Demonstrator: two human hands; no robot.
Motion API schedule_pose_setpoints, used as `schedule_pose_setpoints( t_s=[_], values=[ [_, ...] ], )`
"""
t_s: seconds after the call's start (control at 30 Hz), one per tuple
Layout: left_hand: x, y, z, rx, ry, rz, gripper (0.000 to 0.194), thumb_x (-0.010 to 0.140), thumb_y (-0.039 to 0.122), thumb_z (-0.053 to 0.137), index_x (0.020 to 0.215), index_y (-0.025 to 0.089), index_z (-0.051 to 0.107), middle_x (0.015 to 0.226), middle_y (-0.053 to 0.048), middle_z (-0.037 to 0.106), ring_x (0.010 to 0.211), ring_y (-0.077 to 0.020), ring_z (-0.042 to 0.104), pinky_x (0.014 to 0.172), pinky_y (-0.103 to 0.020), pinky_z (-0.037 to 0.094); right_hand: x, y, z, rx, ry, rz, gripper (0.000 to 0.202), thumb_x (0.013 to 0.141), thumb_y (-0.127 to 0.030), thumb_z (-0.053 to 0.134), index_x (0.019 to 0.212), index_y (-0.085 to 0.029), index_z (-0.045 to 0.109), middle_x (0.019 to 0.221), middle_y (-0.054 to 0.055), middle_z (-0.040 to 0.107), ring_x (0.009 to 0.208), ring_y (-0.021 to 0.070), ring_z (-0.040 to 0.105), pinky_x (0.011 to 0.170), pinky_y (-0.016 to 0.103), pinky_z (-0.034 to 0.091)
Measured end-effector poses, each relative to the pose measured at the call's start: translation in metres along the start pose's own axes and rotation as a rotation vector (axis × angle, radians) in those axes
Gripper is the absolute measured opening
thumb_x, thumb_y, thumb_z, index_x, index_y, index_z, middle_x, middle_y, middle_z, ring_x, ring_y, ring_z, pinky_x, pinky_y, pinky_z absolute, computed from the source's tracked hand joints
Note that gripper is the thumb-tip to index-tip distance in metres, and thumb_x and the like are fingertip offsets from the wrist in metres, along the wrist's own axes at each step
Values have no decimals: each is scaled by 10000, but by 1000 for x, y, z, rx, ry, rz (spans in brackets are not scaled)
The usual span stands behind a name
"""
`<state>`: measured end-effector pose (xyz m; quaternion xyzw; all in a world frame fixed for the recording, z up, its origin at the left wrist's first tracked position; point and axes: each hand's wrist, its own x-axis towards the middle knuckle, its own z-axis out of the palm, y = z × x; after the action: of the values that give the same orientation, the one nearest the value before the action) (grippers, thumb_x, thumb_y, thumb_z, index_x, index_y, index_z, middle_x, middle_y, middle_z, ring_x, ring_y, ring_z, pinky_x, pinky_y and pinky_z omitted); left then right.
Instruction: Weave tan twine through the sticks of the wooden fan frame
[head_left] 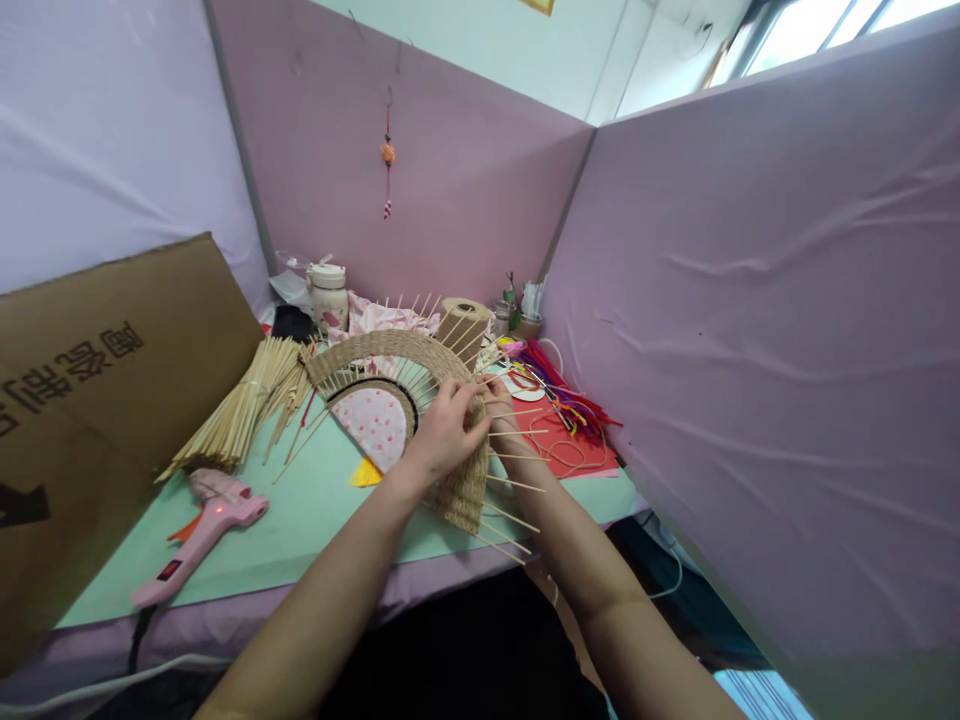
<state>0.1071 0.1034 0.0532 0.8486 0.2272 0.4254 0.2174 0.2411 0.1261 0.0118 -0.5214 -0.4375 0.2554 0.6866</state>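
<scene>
A half-round fan [397, 347] of woven straw-coloured cord on thin wooden sticks lies tilted over the table, its stick ends poking out past the woven band. At its inner centre is a half-circle of white cloth with pink dots [373, 422], edged by a dark band. My left hand [452, 425] is closed over the woven band on the right side, thumb on its face. My right hand [495, 398] is at the outer edge beside it, among the stick ends; its fingers are partly hidden behind the band and the left hand. A yellow tassel [366, 473] lies under the fan.
A pink glue gun [196, 540] with a lit light lies at front left. Behind it are a bundle of thin sticks [232, 405] and a cardboard box [112, 400]. A cord roll [463, 328] and a bottle [328, 297] stand behind; coloured pipe cleaners [562, 385] lie right.
</scene>
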Motion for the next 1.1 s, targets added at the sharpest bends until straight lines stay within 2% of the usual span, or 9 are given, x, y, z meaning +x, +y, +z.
schedule_pose_setpoints(
  t_s=[0.17, 0.3, 0.4, 0.5, 0.7, 0.87, 1.1],
  values=[
    [4, -6, -2, 28, -23, 49, 272, 910, 162, 462, 1085, 197, 667, 967, -57, 477, 905, -166, 535, 879, -316, 478, -3, -2, -6, -7, 12, -22, 210, 883, -453, 484, 887, -245, 459, 781, 26, 598, 709, 156, 553, 703, 320, 522],
    [7, -7, -2, 38, -58, 42, 282, 919, 166, 441, 1078, 199, 671, 968, -63, 495, 919, -177, 542, 890, -323, 476, -3, 0, -8, -42, -17, -45, 167, 896, -420, 469, 909, -254, 467, 812, 28, 610, 680, 153, 552, 677, 310, 508],
    [11, -8, -2, 61, 45, -6, 290, 896, 145, 462, 1126, 195, 630, 1011, -76, 536, 990, -204, 542, 942, -361, 455, -2, 0, -9, -43, -19, -47, 234, 883, -490, 496, 907, -258, 489, 817, 33, 614, 668, 165, 560, 656, 321, 511],
    [17, -12, -1, 97, 119, -81, 231, 879, 166, 507, 1057, 199, 650, 1002, -82, 562, 1039, -241, 514, 958, -406, 436, -1, 0, -10, -59, -3, -80, 272, 867, -530, 517, 901, -260, 510, 791, 30, 610, 660, 181, 565, 643, 341, 508],
    [25, -21, 0, 18, 32, -102, 229, 893, 200, 505, 963, 229, 721, 919, -62, 527, 980, -219, 514, 952, -398, 425, 2, -2, -14, -154, 46, -143, 236, 866, -486, 521, 854, -252, 497, 790, 30, 586, 690, 180, 550, 654, 326, 486],
    [28, -18, 2, 27, 53, -138, 212, 880, 172, 483, 901, 208, 691, 937, -67, 556, 1018, -229, 511, 963, -405, 417, 5, -8, -17, -166, 86, -174, 234, 829, -454, 549, 791, -229, 493, 686, -14, 527, 595, 143, 454, 600, 289, 435],
    [32, -18, 2, 20, 53, -134, 172, 839, 165, 524, 894, 206, 681, 900, -50, 590, 941, -209, 545, 902, -375, 446, 3, -18, -26, -255, 190, -241, 235, 803, -444, 581, 776, -216, 534, 698, -3, 566, 650, 160, 496, 654, 293, 434]
  ],
)
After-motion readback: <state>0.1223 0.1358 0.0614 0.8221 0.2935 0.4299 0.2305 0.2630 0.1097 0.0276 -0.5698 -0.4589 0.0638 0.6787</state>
